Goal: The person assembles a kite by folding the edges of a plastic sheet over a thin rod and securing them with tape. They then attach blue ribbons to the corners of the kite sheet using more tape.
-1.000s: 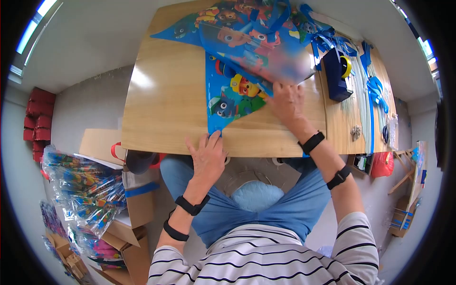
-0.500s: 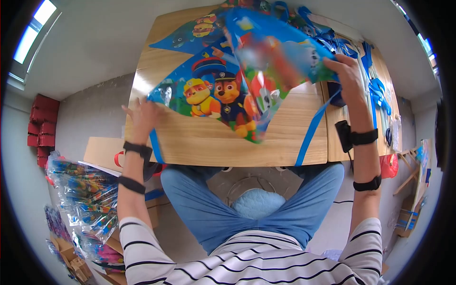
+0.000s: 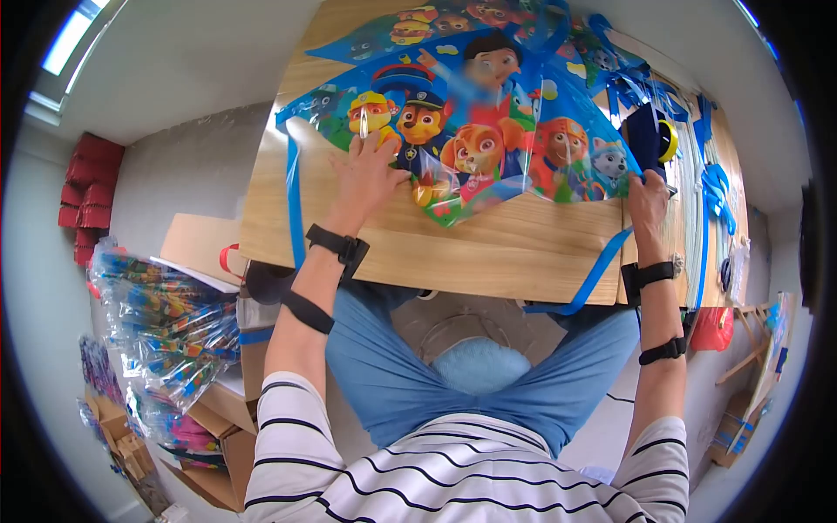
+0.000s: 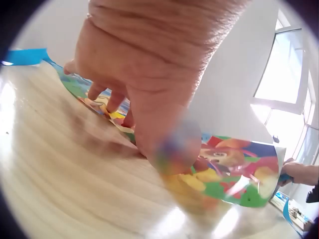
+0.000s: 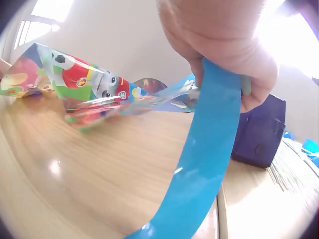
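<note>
A thin plastic sheet printed with cartoon characters (image 3: 475, 152) lies spread over the wooden table, its near edge lifted and wavy. My left hand (image 3: 364, 179) rests on its near left part with fingers spread; the left wrist view shows the same hand (image 4: 144, 74) above the sheet's edge. At the sheet's right corner, my right hand (image 3: 648, 205) pinches the corner along with a blue ribbon (image 3: 602, 270). In the right wrist view the ribbon (image 5: 209, 144) hangs down from my curled right fingers. Another blue ribbon (image 3: 294, 192) trails from the left corner.
A dark blue tape dispenser (image 3: 643, 135) stands just beyond my right hand. Pale strips and blue ribbons (image 3: 717, 196) lie on the right. More printed sheets (image 3: 410, 30) lie at the far side. Open cardboard boxes and clear-wrapped packs (image 3: 170, 322) are on the left.
The sheet has been opened out flatter and its right side lowered. My left hand has moved from the left corner onto the sheet; my right hand has come down with the right corner.
</note>
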`<state>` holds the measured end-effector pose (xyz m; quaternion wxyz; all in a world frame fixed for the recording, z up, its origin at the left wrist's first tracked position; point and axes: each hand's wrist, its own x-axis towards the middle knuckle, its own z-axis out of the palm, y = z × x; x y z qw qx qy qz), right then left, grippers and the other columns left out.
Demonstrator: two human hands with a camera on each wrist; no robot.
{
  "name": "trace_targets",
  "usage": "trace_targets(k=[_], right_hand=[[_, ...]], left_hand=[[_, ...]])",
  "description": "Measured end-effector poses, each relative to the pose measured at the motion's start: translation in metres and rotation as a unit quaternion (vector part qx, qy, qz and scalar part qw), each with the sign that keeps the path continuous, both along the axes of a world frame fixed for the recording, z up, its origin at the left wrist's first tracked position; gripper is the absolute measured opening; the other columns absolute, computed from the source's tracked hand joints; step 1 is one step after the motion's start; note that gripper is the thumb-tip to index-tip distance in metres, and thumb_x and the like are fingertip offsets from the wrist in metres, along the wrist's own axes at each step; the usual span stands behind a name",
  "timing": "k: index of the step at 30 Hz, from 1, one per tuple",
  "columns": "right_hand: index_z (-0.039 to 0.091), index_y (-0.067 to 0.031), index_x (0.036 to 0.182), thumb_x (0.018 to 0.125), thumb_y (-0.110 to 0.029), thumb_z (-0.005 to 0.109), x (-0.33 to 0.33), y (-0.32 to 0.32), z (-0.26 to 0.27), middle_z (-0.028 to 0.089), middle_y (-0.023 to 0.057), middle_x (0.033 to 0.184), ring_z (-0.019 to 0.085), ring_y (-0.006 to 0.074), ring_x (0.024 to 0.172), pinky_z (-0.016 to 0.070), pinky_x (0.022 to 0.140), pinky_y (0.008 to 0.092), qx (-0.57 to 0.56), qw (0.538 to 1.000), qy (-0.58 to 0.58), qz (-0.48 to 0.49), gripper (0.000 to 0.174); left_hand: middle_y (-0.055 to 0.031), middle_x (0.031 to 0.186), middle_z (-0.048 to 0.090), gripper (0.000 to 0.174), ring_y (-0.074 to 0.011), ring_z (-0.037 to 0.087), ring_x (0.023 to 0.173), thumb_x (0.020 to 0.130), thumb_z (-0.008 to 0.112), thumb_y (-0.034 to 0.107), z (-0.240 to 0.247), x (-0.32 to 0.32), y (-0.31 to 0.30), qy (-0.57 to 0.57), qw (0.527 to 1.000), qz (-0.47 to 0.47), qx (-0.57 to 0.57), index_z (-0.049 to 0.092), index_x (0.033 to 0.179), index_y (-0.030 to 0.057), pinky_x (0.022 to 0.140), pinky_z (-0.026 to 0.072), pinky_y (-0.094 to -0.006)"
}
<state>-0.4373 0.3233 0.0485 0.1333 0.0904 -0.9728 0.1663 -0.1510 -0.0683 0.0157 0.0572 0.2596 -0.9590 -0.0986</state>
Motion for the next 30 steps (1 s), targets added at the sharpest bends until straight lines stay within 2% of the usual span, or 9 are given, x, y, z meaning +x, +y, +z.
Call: trace_targets(k=[4, 7, 12, 16, 18, 22, 26, 29, 30], right_hand=[[0.064, -0.0081, 0.115, 0.085, -0.022, 0.076, 0.029, -0.012, 0.001, 0.063, 0.0157, 0.125, 0.06, 0.0416, 0.115, 0.0505, 0.09, 0.0529, 0.143, 0.989, 0.024, -0.001, 0.035], [0.062, -0.0081, 0.124, 0.085, -0.016, 0.075, 0.066, -0.032, 0.015, 0.061, 0.0165, 0.129, 0.055, 0.0398, 0.12, 0.0474, 0.097, 0.051, 0.071, 0.96, 0.185, 0.197, 0.042], [0.057, -0.0066, 0.139, 0.095, -0.031, 0.067, 0.117, -0.047, -0.039, 0.054, 0.0191, 0.145, 0.047, 0.0398, 0.137, 0.0371, 0.114, 0.0507, 0.12, 0.921, -0.02, 0.371, 0.051], [0.062, -0.0026, 0.134, 0.095, -0.028, 0.066, 0.101, -0.023, -0.067, 0.057, 0.0215, 0.141, 0.049, 0.0403, 0.134, 0.0387, 0.113, 0.0507, 0.129, 0.934, 0.041, 0.33, 0.046], [0.064, -0.001, 0.13, 0.093, -0.024, 0.068, 0.116, -0.014, -0.051, 0.06, 0.0219, 0.137, 0.051, 0.0407, 0.131, 0.041, 0.11, 0.0498, 0.096, 0.94, -0.003, 0.328, 0.044], [0.071, -0.0004, 0.113, 0.087, -0.016, 0.073, 0.154, 0.013, -0.031, 0.065, 0.0201, 0.126, 0.058, 0.0407, 0.118, 0.0471, 0.101, 0.0469, 0.035, 0.931, -0.04, 0.361, 0.03], [0.073, -0.0002, 0.099, 0.085, -0.015, 0.075, 0.189, 0.053, -0.004, 0.07, 0.0161, 0.107, 0.064, 0.0365, 0.106, 0.05, 0.093, 0.0434, 0.014, 0.947, -0.104, 0.304, 0.02], [0.074, -0.0001, 0.095, 0.085, -0.017, 0.077, 0.196, 0.102, 0.004, 0.07, 0.0174, 0.099, 0.067, 0.033, 0.103, 0.0509, 0.092, 0.0408, 0.024, 0.964, -0.158, 0.213, 0.02], [0.074, -0.0006, 0.095, 0.085, -0.018, 0.077, 0.192, 0.127, -0.003, 0.07, 0.0185, 0.099, 0.068, 0.0315, 0.104, 0.0508, 0.093, 0.0406, 0.029, 0.968, -0.175, 0.179, 0.02]], left_hand=[[-0.0134, 0.153, 0.047, 0.06, -0.0391, 0.039, 0.145, 0.086, 0.076, 0.032, 0.006, 0.019, -0.003, -0.039, 0.999, 0.009, 0.001, 0.056, 0.141, 0.0174, 0.112, 0.0238, -0.0784], [-0.0123, 0.146, 0.052, 0.058, -0.0364, 0.046, 0.14, 0.084, 0.077, 0.027, 0.0, 0.056, 0.025, -0.013, 0.999, -0.026, -0.02, 0.056, 0.136, 0.0107, 0.11, 0.0316, -0.0753], [-0.0133, 0.145, 0.054, 0.054, -0.0348, 0.047, 0.138, 0.082, 0.077, 0.021, 0.004, 0.141, 0.067, 0.004, 1.0, 0.029, 0.008, 0.059, 0.132, 0.008, 0.111, 0.0345, -0.0661], [-0.0198, 0.123, 0.068, 0.04, -0.0393, 0.064, 0.115, 0.075, 0.08, 0.008, 0.003, 0.243, 0.047, 0.136, 0.985, 0.108, 0.022, 0.069, 0.113, 0.0005, 0.098, 0.052, -0.044], [-0.0186, 0.12, 0.071, 0.04, -0.0357, 0.067, 0.112, 0.083, 0.079, 0.01, -0.024, 0.3, 0.04, 0.105, 0.978, 0.18, 0.031, 0.068, 0.119, -0.0014, 0.1, 0.052, -0.0417], [-0.0201, 0.114, 0.074, 0.033, -0.0268, 0.072, 0.107, 0.095, 0.07, 0.015, -0.06, 0.344, 0.051, 0.171, 0.871, 0.306, 0.344, 0.067, 0.122, -0.0045, 0.094, 0.0539, -0.0366], [-0.0196, 0.111, 0.074, 0.034, -0.0284, 0.071, 0.108, 0.096, 0.067, 0.017, -0.063, 0.347, 0.081, 0.087, 0.895, 0.271, 0.342, 0.067, 0.119, -0.0075, 0.096, 0.0532, -0.0367], [-0.0144, 0.109, 0.074, 0.029, -0.0229, 0.068, 0.101, 0.095, 0.062, 0.003, -0.19, 0.413, 0.085, 0.087, 0.887, 0.29, 0.35, 0.071, 0.123, 0.0, 0.092, 0.0533, -0.0347], [-0.0172, 0.135, 0.064, 0.049, -0.0324, 0.062, 0.123, 0.095, 0.065, 0.006, -0.192, 0.426, 0.079, -0.054, 0.846, 0.259, 0.463, 0.058, 0.144, 0.0063, 0.1, 0.0537, -0.0373]])
